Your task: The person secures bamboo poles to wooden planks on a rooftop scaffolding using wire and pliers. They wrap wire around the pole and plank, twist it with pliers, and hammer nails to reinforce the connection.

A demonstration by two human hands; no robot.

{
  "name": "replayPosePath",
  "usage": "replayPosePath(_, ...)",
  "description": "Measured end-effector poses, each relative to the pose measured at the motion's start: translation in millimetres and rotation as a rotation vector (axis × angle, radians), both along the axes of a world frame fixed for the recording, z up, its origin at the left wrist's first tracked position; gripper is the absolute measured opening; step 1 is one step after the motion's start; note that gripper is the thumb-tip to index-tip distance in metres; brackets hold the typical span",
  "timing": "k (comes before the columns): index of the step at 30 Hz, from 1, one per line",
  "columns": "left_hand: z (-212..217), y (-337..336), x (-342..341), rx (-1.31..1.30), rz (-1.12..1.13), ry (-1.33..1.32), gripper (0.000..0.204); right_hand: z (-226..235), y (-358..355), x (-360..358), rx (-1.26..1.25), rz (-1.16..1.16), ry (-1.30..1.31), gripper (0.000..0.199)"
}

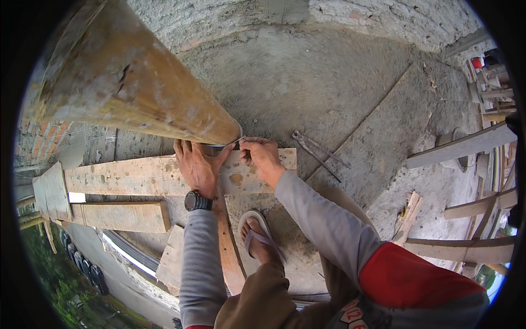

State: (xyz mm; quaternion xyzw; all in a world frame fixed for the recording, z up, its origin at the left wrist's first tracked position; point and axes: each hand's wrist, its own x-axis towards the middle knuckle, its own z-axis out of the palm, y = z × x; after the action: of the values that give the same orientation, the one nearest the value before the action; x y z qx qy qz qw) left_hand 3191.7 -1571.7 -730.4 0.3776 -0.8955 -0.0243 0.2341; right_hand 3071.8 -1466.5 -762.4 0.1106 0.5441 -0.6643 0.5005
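- A thin, silvery-grey metal wire (241,131) lay against the lower end of the thick, round, yellow-brown pole (164,93), seemingly bent partly round it.
- As a judgement, the wire was in place at the pole's foot, while its fastening looked unfinished; no completed twist could be made out.
- The bare right hand (262,156), just right of the pole's foot, was closed with its fingers curled, thumb and forefinger apparently pinching the wire's end.
- The bare left hand (198,170), below the pole's lower edge, was spread wide, thumb reaching toward the wire and fingertips at the pole's edge; how firmly it pressed could not be told.
- A long, pale, stained wooden plank (120,175) ran below the pole's foot.
- Grey, long-handled metal pincers (315,148) lay right of the pole's foot, on the rough grey concrete surface (285,82).
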Motion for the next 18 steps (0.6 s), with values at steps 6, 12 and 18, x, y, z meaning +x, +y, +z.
replayPosePath(6,6.7,-57.2,-16.4,0.439,-0.559,-0.173,0.087,10.6,2.2,1.2,0.060,0.090,0.189,0.012)
replayPosePath(12,-8.7,-76.7,-31.5,0.425,-0.687,-0.048,0.082,7.0,1.1,2.1,0.120,0.216,0.386,0.024)
replayPosePath(18,-15.5,-75.0,-27.8,0.898,-0.653,0.072,0.081,-1.0,-6.0,-19.3,0.139,0.300,0.271,0.034)
